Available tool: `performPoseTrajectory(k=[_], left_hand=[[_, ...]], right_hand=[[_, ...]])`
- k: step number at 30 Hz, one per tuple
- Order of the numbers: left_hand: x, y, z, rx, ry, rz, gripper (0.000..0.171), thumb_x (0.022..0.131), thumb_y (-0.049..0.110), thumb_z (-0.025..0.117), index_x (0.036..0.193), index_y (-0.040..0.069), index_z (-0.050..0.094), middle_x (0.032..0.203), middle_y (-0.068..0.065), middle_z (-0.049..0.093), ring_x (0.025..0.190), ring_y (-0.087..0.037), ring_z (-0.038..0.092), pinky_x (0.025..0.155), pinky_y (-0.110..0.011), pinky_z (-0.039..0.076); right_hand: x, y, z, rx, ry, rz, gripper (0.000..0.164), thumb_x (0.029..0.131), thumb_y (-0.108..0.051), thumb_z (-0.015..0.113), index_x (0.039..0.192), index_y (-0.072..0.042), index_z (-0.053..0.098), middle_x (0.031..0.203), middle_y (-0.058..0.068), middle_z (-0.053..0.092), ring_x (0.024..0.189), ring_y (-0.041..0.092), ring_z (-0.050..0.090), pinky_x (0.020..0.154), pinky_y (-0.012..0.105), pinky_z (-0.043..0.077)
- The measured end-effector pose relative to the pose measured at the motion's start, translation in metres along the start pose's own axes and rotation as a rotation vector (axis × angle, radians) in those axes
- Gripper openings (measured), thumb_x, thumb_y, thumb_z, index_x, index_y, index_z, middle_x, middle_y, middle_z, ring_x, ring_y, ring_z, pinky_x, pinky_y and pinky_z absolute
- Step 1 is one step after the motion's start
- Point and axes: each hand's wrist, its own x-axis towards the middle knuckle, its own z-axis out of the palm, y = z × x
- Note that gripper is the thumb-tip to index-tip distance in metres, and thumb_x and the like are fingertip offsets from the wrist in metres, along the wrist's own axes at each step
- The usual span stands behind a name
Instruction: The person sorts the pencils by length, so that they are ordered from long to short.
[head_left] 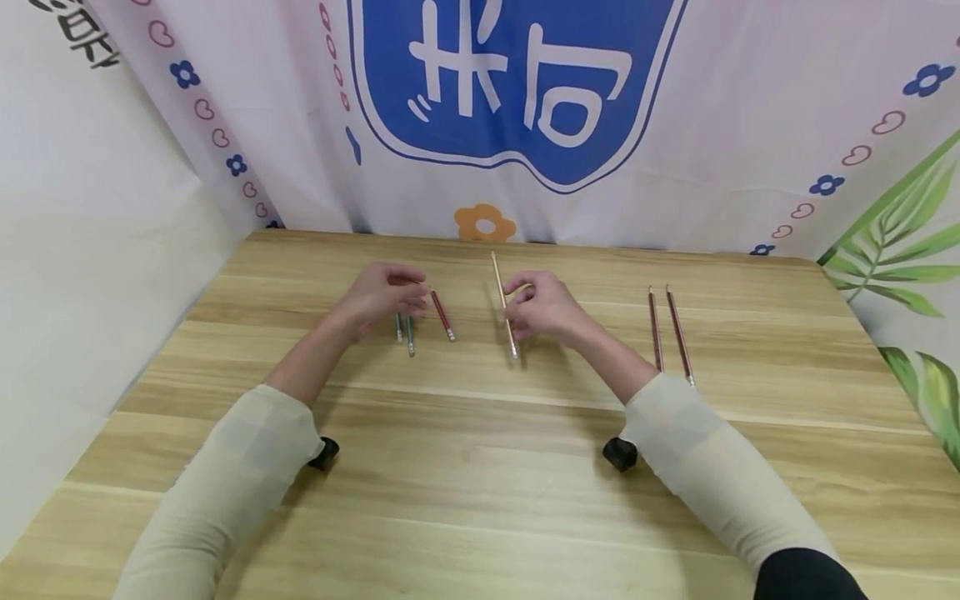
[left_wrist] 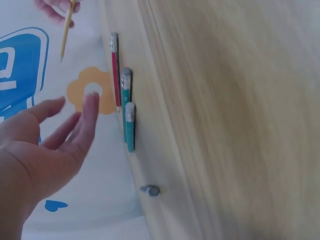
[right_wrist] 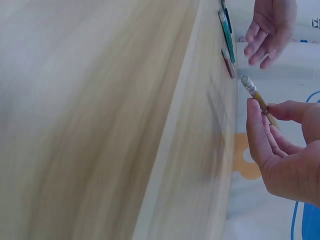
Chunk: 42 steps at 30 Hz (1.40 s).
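Observation:
My right hand (head_left: 546, 308) pinches a yellow pencil (head_left: 497, 277) between thumb and fingers. Its tip points toward the back of the table, and its eraser end (right_wrist: 246, 80) sticks out past the fingertips in the right wrist view. My left hand (head_left: 382, 292) holds nothing, its fingers loosely bent and spread. Below and beside it lie a red pencil (head_left: 442, 315) and two green pencils, one longer in view (head_left: 410, 336) than the other (left_wrist: 130, 127). From the head, the left hand covers the upper parts of the green ones.
Two dark red pencils (head_left: 678, 329) lie side by side at the right, their lower ends near my right sleeve (head_left: 697, 450). A small grey piece (left_wrist: 150, 191) shows near the table edge in the left wrist view. A printed curtain (head_left: 300, 108) hangs behind the wooden table (head_left: 465, 500).

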Motion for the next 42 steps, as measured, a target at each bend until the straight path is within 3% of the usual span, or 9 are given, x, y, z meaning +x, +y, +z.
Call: performPoseTrajectory(k=[5,12,18,23,32,42], left_hand=[[-0.002,-0.002,-0.003,0.282,0.088,0.072,0.035,0.1,0.0,0.061,0.131,-0.018,0.058,0.113,-0.029,0.065,0.094,-0.035,0.069,0.081,-0.033,0.065],[0.003,-0.005,-0.004,0.476,0.122,0.134,0.033,0.093,-0.002,0.064,0.121,-0.018,0.063,0.105,-0.029,0.07,0.086,-0.031,0.069,0.062,-0.015,0.055],[0.009,-0.008,-0.004,0.594,0.133,0.139,0.032,0.092,-0.002,0.069,0.119,-0.018,0.064,0.104,-0.029,0.07,0.093,-0.035,0.068,0.073,-0.027,0.059],[0.012,-0.007,-0.002,0.655,0.138,0.137,0.031,0.092,-0.004,0.069,0.119,-0.019,0.063,0.106,-0.03,0.07,0.096,-0.038,0.068,0.083,-0.043,0.061],[0.015,-0.006,0.004,0.685,0.119,0.128,0.034,0.088,-0.01,0.068,0.12,-0.019,0.063,0.108,-0.031,0.069,0.098,-0.038,0.068,0.085,-0.044,0.063],[0.022,-0.006,0.01,0.682,0.103,0.076,0.043,0.086,-0.007,0.075,0.124,-0.019,0.06,0.093,-0.023,0.067,0.071,-0.021,0.063,0.062,-0.025,0.058]], right_hand=[[-0.008,0.005,-0.017,-0.022,0.016,0.014,0.038,0.095,0.007,0.064,0.132,0.005,0.054,0.098,0.013,0.061,0.076,0.021,0.067,0.075,0.037,0.067],[-0.015,0.014,-0.04,-0.05,0.054,0.047,0.04,0.096,0.007,0.063,0.134,0.007,0.053,0.103,0.016,0.061,0.078,0.022,0.066,0.077,0.035,0.067],[-0.021,0.021,-0.056,-0.068,0.072,0.062,0.041,0.095,0.008,0.063,0.134,0.008,0.052,0.104,0.017,0.061,0.076,0.021,0.066,0.075,0.034,0.067],[-0.026,0.026,-0.067,-0.089,0.091,0.073,0.041,0.095,0.008,0.063,0.134,0.009,0.051,0.103,0.016,0.062,0.075,0.02,0.065,0.074,0.033,0.067],[-0.032,0.036,-0.085,-0.124,0.117,0.089,0.039,0.095,0.007,0.062,0.132,0.01,0.05,0.107,0.023,0.065,0.07,0.017,0.066,0.069,0.03,0.067],[-0.039,0.038,-0.095,-0.139,0.127,0.074,0.04,0.096,0.005,0.064,0.134,0.01,0.051,0.104,0.018,0.064,0.075,0.019,0.066,0.074,0.034,0.067]])
